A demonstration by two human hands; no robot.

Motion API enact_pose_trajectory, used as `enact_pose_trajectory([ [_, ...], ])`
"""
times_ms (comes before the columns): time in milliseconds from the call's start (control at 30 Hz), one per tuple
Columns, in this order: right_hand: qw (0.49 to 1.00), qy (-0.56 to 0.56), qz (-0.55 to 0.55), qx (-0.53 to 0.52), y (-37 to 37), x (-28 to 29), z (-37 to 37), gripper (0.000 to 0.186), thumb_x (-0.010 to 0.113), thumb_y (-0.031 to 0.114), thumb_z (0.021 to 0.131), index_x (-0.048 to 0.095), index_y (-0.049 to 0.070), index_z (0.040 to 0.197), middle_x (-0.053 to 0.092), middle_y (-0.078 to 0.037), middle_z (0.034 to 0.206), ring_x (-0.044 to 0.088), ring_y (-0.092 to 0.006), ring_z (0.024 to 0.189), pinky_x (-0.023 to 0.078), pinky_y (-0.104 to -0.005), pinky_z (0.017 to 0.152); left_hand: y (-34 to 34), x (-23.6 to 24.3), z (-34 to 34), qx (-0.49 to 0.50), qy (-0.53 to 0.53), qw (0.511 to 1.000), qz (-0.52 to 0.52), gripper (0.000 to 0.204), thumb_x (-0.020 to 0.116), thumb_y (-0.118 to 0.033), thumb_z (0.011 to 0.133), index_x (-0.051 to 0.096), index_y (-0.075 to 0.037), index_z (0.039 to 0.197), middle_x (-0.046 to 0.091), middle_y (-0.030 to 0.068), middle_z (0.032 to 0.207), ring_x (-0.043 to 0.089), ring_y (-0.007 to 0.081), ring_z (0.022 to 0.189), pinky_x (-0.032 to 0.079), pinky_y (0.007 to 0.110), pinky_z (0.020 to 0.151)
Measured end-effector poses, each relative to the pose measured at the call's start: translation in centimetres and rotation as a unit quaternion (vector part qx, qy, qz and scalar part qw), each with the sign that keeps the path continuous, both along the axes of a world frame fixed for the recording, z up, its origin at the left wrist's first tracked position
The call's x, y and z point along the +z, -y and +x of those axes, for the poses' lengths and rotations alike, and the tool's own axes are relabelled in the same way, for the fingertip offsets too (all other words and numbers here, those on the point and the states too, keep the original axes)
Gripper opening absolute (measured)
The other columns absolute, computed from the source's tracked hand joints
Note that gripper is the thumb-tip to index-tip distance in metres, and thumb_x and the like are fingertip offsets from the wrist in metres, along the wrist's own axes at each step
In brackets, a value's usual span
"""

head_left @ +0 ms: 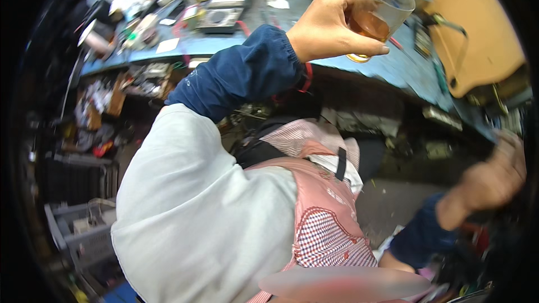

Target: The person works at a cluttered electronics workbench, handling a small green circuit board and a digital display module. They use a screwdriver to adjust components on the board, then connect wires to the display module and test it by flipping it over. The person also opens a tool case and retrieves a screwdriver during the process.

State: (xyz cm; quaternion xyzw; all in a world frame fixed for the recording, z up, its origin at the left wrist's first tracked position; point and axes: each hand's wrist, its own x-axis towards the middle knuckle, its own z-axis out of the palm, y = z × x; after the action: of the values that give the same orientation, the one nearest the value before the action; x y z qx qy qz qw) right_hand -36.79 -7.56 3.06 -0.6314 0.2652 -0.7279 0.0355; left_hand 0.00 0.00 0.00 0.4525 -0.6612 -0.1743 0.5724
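Observation:
My left hand (328, 25) is raised over the workbench, its fingers and thumb wrapped round a clear plastic cup (387, 0). Some amber liquid (368, 24) shows in the lower part of the cup, which is tilted. Far to the right, my right hand (494, 177) is beside the bench's edge, smeared by motion. Its fingers are too blurred to read, and I see nothing plainly in it. Dark blue sleeve covers are on both forearms.
The blue workbench (219, 45) carries a small grey device (219, 19), papers and many loose parts at the left. At the right stands a tan board-like panel (477, 28). Boxes of parts are under the bench, and a grey plastic crate (84, 241) sits at the lower left.

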Motion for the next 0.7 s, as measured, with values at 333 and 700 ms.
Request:
enact_pose_trajectory([
  [333, 0.864, -0.115, 0.374, 0.317, 0.8, -21.0, 14.1, 0.015, 0.072, -0.002, 0.100, 0.077, -0.002, 0.114, 0.072, 0.000, 0.090, 0.062, -0.0051, 0.072, 0.049, -0.0208, 0.063, -14.6, 2.4, 17.1, 0.405, -0.074, 0.911, -0.008, 0.038, 0.092, -0.007, 0.086, 0.067, 0.001, 0.114, 0.076, 0.0108, 0.100, 0.074, 0.0174, 0.090, 0.061, 0.030, 0.082],
  [700, 0.975, 0.179, -0.108, 0.075, 10.3, -3.2, 10.9, 0.019, 0.060, 0.003, 0.103, 0.062, -0.012, 0.114, 0.071, -0.020, 0.093, 0.068, -0.0275, 0.073, 0.057, -0.0395, 0.071, -19.7, -7.8, 29.6, 0.619, -0.116, 0.775, -0.051, 0.043, 0.093, -0.006, 0.085, 0.069, 0.003, 0.119, 0.077, 0.0092, 0.104, 0.073, 0.0135, 0.087, 0.060, 0.028, 0.079],
])
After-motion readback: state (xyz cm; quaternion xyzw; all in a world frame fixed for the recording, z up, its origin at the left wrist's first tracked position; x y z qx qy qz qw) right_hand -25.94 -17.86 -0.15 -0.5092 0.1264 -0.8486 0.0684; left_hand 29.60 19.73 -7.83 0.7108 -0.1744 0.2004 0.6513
